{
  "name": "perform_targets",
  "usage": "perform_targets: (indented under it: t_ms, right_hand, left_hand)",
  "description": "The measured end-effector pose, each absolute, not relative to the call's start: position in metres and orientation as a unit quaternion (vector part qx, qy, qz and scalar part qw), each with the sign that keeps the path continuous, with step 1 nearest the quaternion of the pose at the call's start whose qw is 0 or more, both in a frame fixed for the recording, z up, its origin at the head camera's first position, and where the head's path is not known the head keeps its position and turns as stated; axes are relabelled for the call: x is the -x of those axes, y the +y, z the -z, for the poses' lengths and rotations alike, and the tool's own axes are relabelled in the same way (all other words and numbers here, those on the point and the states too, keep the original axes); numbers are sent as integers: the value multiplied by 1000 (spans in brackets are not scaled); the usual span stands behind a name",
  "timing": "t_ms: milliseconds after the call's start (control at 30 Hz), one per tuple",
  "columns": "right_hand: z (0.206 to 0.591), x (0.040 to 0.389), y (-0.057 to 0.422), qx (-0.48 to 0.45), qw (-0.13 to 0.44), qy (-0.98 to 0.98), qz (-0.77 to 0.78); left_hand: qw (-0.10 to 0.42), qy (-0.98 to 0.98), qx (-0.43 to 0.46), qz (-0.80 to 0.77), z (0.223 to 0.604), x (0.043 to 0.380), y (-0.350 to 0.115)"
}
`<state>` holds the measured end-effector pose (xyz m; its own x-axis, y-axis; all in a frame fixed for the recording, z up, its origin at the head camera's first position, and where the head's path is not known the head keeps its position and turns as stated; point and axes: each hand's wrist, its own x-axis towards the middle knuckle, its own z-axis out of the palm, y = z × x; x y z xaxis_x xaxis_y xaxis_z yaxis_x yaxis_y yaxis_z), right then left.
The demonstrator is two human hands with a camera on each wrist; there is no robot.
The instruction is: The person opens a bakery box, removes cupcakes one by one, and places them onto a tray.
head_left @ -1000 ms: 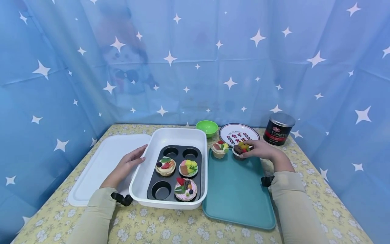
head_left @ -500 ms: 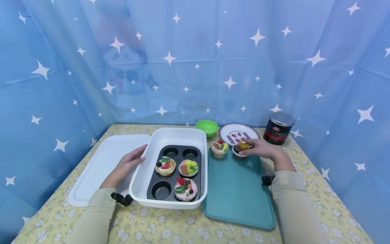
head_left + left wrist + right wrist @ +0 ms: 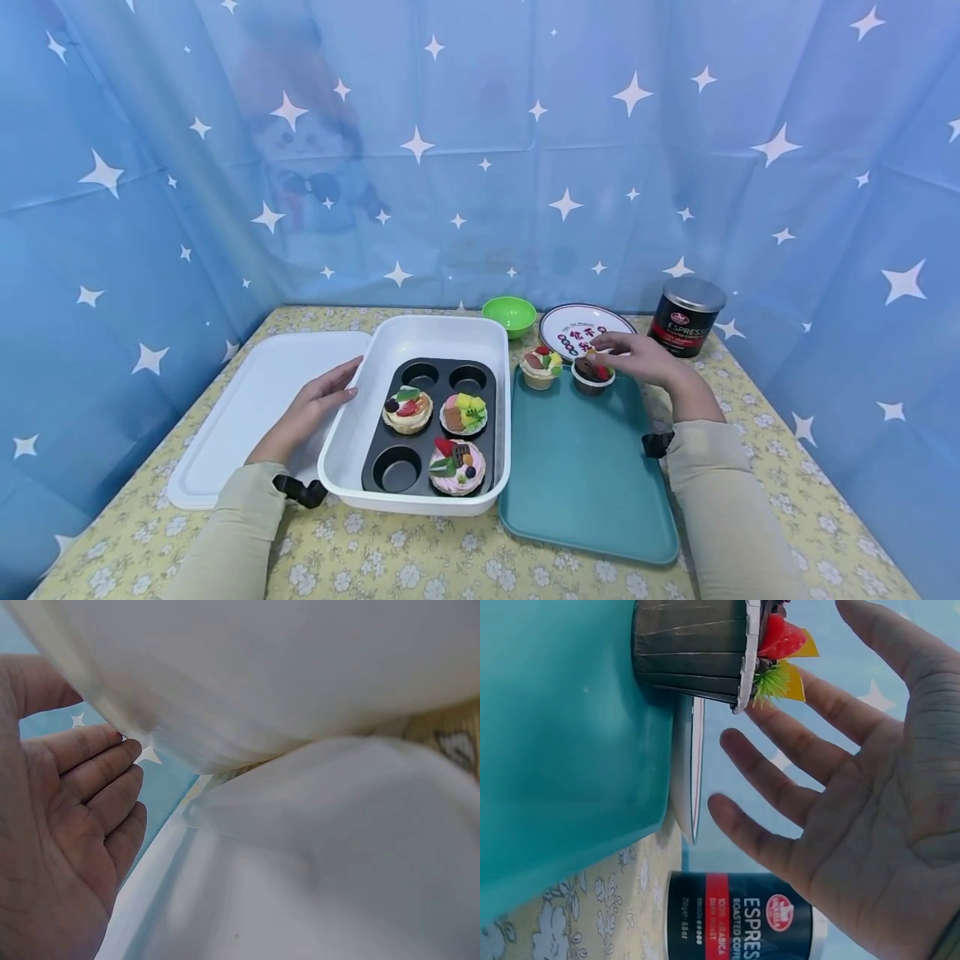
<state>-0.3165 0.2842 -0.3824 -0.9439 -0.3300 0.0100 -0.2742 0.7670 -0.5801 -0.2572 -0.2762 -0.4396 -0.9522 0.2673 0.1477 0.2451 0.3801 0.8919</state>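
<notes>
My right hand [image 3: 637, 360] hovers just above and beside a chocolate cupcake [image 3: 694, 652] in a dark pleated cup. In the right wrist view its fingers are spread, with the palm bare and the thumb apart. The cupcake stands upright at the back edge of a teal tray [image 3: 588, 475], beside a fruit-topped cupcake [image 3: 539, 368] in a pale cup. My left hand [image 3: 311, 408] rests against the left wall of a white bin [image 3: 495, 350], fingertips right at its rim. Inside the bin lies a black muffin pan [image 3: 431, 471] holding three decorated tarts [image 3: 408, 410].
A white lid [image 3: 255, 417] lies left of the bin, under the left forearm. Behind the tray are a printed plate [image 3: 562, 321] and a green bowl [image 3: 509, 317]. An espresso coffee can [image 3: 686, 317] stands at back right. A starred blue curtain [image 3: 480, 167] encloses the table.
The right fingers have loosened from the chocolate cupcake and lifted slightly, leaving it standing on the tray. The left hand and the bin have stayed put.
</notes>
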Motion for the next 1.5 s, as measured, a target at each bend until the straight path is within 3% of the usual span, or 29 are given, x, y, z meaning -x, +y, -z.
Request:
perform_targets:
  t_ms: [800,1133,1500]
  right_hand:
    - [380,317,281,153,35,939,306]
    - [370,315,273,152,-19,937,314]
    - [350,302,229,251,-41,906,339]
  left_hand:
    - [10,828,-149,-540,436,258,-277]
    - [7,830,-156,-535,434,258,-278]
    - [14,824,-160,-544,441,257,-278]
